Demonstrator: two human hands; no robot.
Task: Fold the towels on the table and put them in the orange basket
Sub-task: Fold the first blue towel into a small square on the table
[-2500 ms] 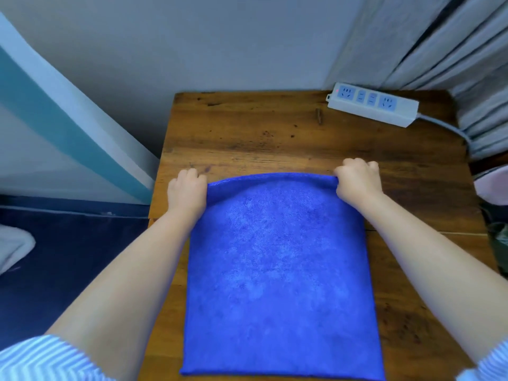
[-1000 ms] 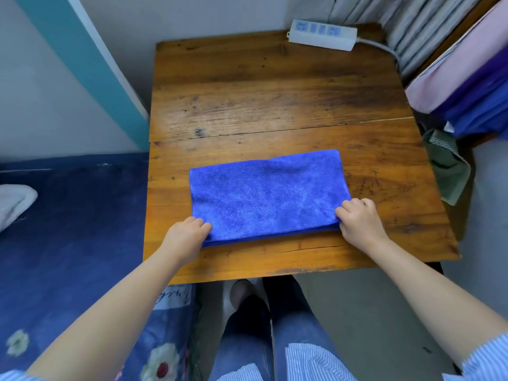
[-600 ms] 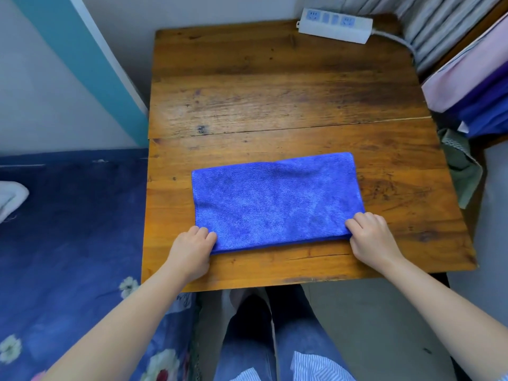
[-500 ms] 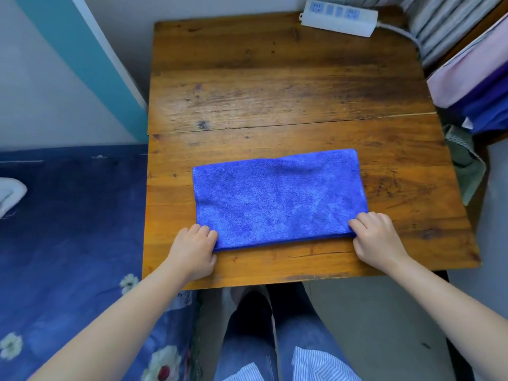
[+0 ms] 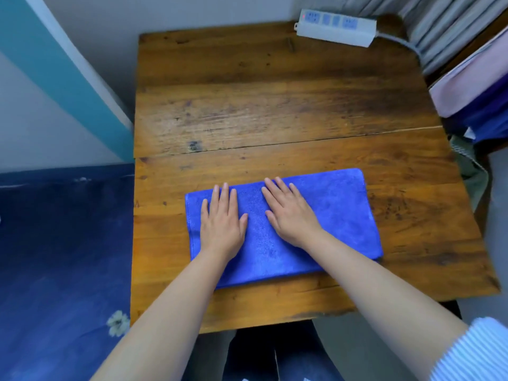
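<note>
The folded blue towel (image 5: 324, 215) is pressed flat on the table (image 5: 275, 105) at frame centre by the left hand (image 5: 222, 224) and right hand (image 5: 291, 215), fingers (image 5: 225, 196) straight, slightly spread.

towels – 1 blue towel (image 5: 343, 215) | hands – 2 | tables – 1 table (image 5: 275, 111) | power strips – 1 power strip (image 5: 335, 27)

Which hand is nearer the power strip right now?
The right hand. It lies flat on the blue towel near its middle, below and left of the power strip at the table's far right corner. The left hand presses the towel farther left.
</note>
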